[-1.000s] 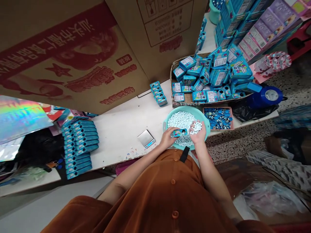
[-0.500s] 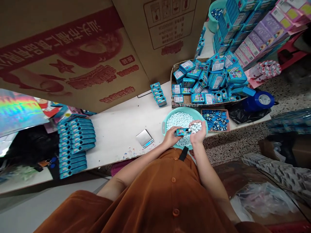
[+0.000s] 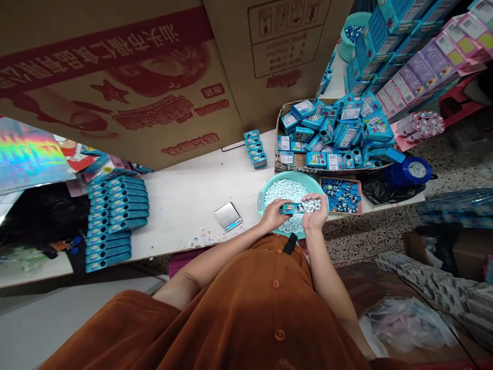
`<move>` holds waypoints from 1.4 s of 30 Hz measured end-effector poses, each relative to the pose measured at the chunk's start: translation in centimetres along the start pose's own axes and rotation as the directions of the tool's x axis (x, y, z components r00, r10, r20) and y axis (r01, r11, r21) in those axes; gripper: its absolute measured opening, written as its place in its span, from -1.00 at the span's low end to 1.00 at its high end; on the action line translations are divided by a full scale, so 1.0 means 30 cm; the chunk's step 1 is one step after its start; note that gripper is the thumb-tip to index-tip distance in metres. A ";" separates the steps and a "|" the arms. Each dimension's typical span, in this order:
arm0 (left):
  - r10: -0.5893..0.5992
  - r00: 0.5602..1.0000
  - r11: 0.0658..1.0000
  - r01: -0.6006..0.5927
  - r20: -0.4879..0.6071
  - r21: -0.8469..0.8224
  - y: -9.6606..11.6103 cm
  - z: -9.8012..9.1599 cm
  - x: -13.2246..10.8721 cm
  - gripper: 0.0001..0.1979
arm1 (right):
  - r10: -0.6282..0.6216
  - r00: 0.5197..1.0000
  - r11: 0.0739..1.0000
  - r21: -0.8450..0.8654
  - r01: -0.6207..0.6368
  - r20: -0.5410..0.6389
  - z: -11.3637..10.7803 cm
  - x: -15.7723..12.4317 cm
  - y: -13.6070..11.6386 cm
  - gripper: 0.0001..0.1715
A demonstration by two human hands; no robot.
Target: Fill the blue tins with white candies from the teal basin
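Over a turquoise basin (image 3: 261, 200), my left hand (image 3: 274, 216) grips a small blue printed box (image 3: 291, 208) lying on its side. Cupped beside the box's right end, my right hand (image 3: 316, 218) holds a heap of small pale candies (image 3: 311, 205). The heap touches or nearly touches that end of the box; whether candies pass inside is too small to tell. More pale candies (image 3: 287, 190) fill the basin below both hands.
A digital scale (image 3: 228, 216) lies left of the basin. Blue boxes are stacked at the left (image 3: 115, 221), and a carton (image 3: 292, 168) of them stands behind. A tray (image 3: 361, 198) of blue-and-silver discs sits at the right. A large cardboard box (image 3: 154, 92) rises at the back.
My right hand has turned slightly inward, with its candies closer against the box's end. My left hand still grips the box. The whole view has shifted a little.
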State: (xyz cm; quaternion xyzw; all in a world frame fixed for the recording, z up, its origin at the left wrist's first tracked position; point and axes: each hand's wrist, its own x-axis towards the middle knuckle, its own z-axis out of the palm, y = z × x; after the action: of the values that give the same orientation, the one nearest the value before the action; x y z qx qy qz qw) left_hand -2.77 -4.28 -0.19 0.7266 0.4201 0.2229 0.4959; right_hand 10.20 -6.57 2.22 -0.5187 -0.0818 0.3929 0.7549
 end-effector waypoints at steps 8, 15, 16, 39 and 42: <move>-0.042 0.999 0.998 0.041 -0.012 -0.046 -0.015 0.014 0.004 -0.59 | -0.034 0.999 0.999 0.006 0.034 0.036 0.001 0.002 0.001 -0.58; 0.031 0.999 0.999 -0.031 -0.008 0.024 -0.012 0.001 0.007 -0.62 | -0.046 0.998 0.999 -0.012 0.046 0.036 0.010 0.006 0.010 -0.58; 0.026 1.000 0.999 -0.026 -0.008 0.025 -0.012 -0.001 0.007 -0.61 | -0.052 0.998 0.998 -0.023 0.052 0.032 0.012 0.006 0.011 -0.58; -0.030 0.998 0.972 0.016 -0.055 -0.235 -0.066 0.016 0.020 -0.61 | 0.244 0.968 0.945 0.238 -0.226 -0.048 0.003 0.049 -0.053 -0.70; -0.034 0.997 0.976 0.017 -0.072 -0.218 -0.099 0.020 0.033 -0.65 | 0.286 0.956 0.918 0.305 -0.254 -0.066 -0.049 0.069 -0.057 -0.75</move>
State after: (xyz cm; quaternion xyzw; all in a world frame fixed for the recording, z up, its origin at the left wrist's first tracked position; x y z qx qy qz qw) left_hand -2.94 -3.32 -3.23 0.6536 0.4208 0.2882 0.5592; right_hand 13.25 -6.50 2.42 -0.4281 0.0911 0.4723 0.7651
